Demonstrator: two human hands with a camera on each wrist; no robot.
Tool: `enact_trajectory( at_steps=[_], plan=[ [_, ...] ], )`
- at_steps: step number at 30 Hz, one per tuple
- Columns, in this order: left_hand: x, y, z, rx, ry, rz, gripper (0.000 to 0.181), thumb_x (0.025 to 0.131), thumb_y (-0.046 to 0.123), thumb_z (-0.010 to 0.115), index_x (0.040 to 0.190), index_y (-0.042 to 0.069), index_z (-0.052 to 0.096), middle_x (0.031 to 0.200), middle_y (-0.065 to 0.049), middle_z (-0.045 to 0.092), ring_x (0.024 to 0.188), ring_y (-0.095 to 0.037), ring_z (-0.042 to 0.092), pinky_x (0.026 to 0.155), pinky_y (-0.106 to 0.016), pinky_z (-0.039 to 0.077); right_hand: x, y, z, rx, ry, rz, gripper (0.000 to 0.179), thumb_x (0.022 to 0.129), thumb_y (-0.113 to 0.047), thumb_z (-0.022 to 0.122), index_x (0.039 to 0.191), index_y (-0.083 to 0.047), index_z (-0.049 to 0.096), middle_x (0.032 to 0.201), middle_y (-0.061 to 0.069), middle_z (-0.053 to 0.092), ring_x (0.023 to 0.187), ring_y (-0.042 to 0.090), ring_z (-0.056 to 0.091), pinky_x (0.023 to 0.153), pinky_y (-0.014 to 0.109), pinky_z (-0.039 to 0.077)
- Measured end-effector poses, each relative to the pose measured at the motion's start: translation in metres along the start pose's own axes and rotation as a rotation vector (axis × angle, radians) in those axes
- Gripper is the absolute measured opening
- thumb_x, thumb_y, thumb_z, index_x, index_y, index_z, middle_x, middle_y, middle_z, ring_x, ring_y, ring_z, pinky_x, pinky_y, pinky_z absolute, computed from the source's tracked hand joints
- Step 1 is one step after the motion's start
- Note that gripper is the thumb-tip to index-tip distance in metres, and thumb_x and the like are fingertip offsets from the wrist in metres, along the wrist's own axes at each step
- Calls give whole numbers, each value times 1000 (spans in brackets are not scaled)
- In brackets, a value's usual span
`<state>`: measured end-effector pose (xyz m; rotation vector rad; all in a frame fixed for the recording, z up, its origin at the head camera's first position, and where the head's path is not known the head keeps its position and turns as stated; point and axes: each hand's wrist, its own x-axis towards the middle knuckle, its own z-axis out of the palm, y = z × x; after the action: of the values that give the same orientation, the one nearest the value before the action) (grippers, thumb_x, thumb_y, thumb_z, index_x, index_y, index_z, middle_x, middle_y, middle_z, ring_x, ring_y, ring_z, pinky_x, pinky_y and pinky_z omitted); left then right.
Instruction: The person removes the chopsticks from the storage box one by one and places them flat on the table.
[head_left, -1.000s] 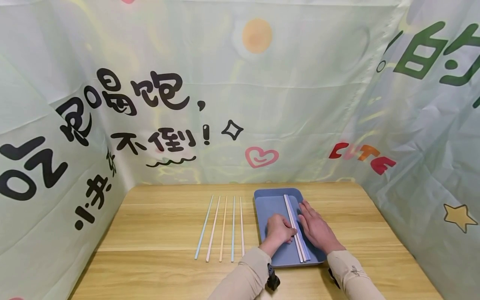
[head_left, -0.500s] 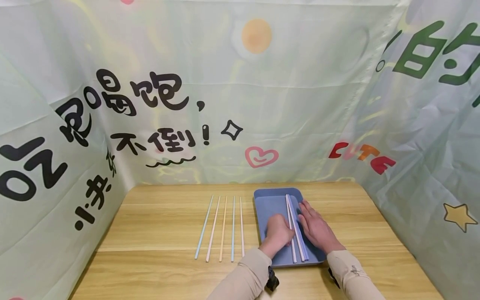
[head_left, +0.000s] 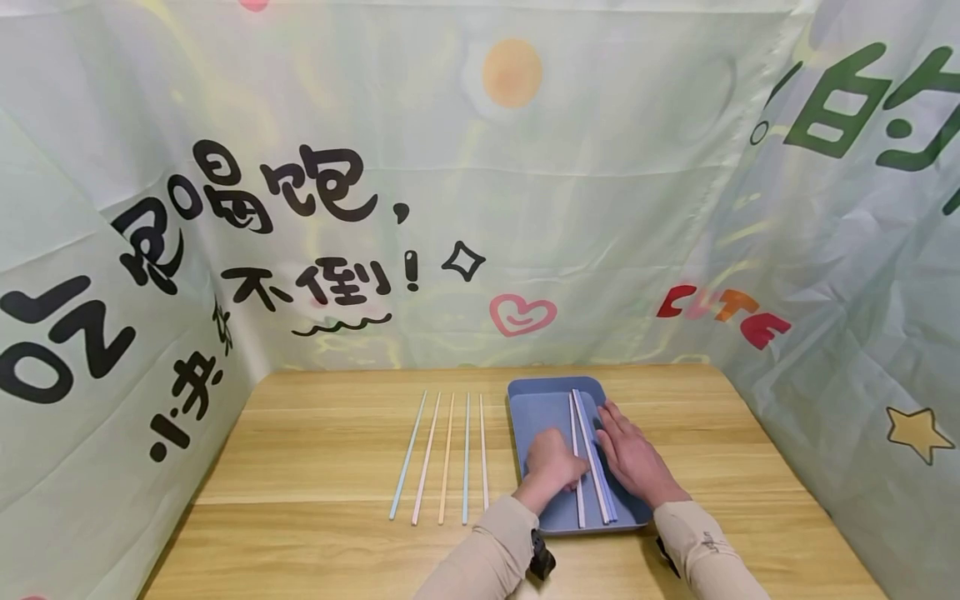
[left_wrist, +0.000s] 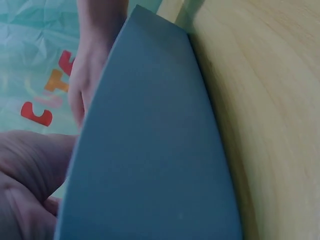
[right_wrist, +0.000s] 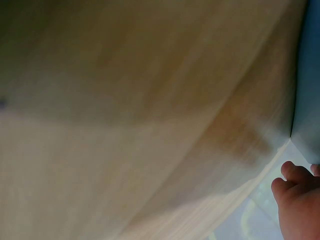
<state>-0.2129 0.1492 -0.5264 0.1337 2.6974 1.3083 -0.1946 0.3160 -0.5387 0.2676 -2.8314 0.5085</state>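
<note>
Part done, we reckon: five out, some left

Our L hand (head_left: pixel 553 462) is curled over the tray (head_left: pixel 534 408), seemingly pinching a pale stick (head_left: pixel 581 507) at approx. mid-length; L wrist view hides the contact. Just right of this grip is the bundle (head_left: pixel 603 493), pale + bluish, exact no. unclear. Near ends of stick and bundle stand apart; far ends almost meet, touching or not we can't tell. Our R hand (head_left: pixel 633 457), beyond the bundle, lies flat w/ straight fingers along the tray's right side, holding nothing we can see.

Well left of the grip, five sticks (head_left: pixel 446 458) lie spaced on the table (head_left: pixel 315 467), so we judge those done. Left, prob.: the pinched one, plus the bundle, as none of that is on the table yet.
</note>
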Motion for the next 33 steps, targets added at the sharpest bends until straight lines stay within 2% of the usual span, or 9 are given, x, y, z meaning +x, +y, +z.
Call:
enact_trajectory(
  at_steps=[4,8,14,19,24,29,33],
  plan=[
    [0,-1,-5,-97,-22,-41,40,75,14,90,53,12,57,35,4,50,30,-12,54,31,-24,44,0,-1,0,-7,1,4,49,111,-18,52,152,8,48,160,32,43,141,53,50,111,67,46],
    [-1,-2,-9,-171,-36,-81,39,76,12,91,56,10,58,38,0,54,31,-14,57,35,-29,51,0,-1,2,-4,8,-5,49,111,-18,52,151,9,48,160,32,43,140,54,50,110,67,46],
    [0,0,-20,-265,-88,-117,29,81,5,86,67,7,61,49,-3,61,36,-12,60,40,-26,55,0,2,4,-5,-21,14,51,112,-21,50,154,8,45,163,30,39,143,53,48,114,67,44],
    [0,1,-34,-360,-135,-107,19,86,-2,78,77,4,62,60,-6,63,43,-12,62,44,-26,58,1,4,4,-4,-49,36,52,112,-22,48,155,7,43,165,30,37,146,52,45,116,67,41],
    [0,-2,-50,-421,-138,-73,6,87,-4,74,90,-1,70,72,-6,68,53,-15,68,48,-27,60,1,3,4,-5,-51,36,52,113,-22,48,156,7,43,165,30,36,145,52,45,115,67,42],
    [0,-7,-67,-479,-134,-49,13,88,-5,72,101,-6,72,81,-9,75,63,-18,73,52,-29,62,1,3,2,1,-45,25,52,112,-21,49,155,8,43,165,30,36,146,52,44,117,67,41],
    [1,-13,-80,-511,-145,-29,18,89,-6,70,107,-9,71,85,-13,76,67,-21,75,54,-30,63,1,3,2,5,-44,21,52,112,-21,48,155,8,42,165,30,36,146,53,43,117,67,40]
  ],
)
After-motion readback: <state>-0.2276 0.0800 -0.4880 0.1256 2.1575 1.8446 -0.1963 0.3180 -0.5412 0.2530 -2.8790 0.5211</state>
